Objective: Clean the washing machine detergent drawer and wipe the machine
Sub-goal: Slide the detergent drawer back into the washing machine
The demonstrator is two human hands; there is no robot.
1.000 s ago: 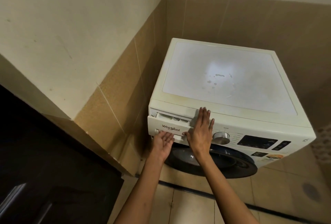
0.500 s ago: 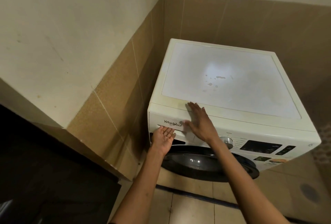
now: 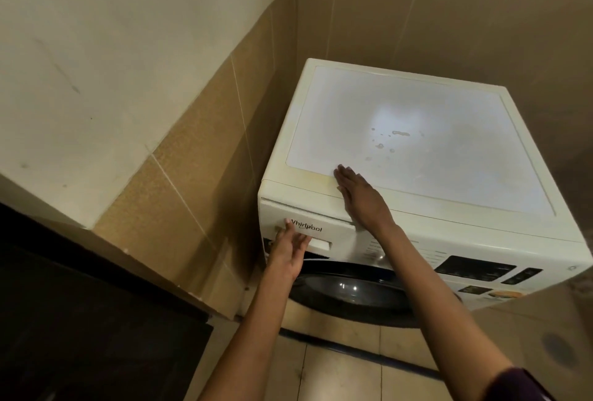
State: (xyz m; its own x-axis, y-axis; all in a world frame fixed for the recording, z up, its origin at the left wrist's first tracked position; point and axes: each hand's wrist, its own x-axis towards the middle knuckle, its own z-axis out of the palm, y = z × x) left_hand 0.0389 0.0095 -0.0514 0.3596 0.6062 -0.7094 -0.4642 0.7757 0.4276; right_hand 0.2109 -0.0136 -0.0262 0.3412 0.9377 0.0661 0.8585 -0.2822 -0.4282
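We press our hands on the washing machine, right at its soap drawer.

The big white washing machine [image 3: 417, 156] sits in a corner by the brown tiled wall [image 3: 199, 182], and its top has small wet spots [image 3: 390, 140]. The detergent drawer [image 3: 324, 230] is the long flat front piece at the top left, running side to side, and it looks shut or nearly shut. Our right hand [image 3: 359, 198] lies flat and open on the top edge, just above the drawer's right end, holding nothing. Our left hand [image 3: 288, 249] is open too, fingers touching the drawer's front by its handle slot [image 3: 321, 245]. The left hand is nearer, so we think it would pull the drawer straight out toward us.
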